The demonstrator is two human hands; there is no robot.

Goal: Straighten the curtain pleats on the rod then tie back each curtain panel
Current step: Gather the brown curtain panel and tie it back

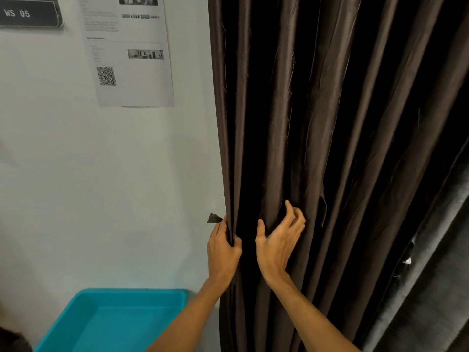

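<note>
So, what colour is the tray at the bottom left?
The tray is plain turquoise blue, seen best in the head view.

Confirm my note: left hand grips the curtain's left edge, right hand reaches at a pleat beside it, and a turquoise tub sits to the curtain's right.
One error: the head view shows the turquoise tub to the left of the curtain, not its right. The rest holds: left hand grips the curtain's left edge, right hand reaches at a pleat.
</note>
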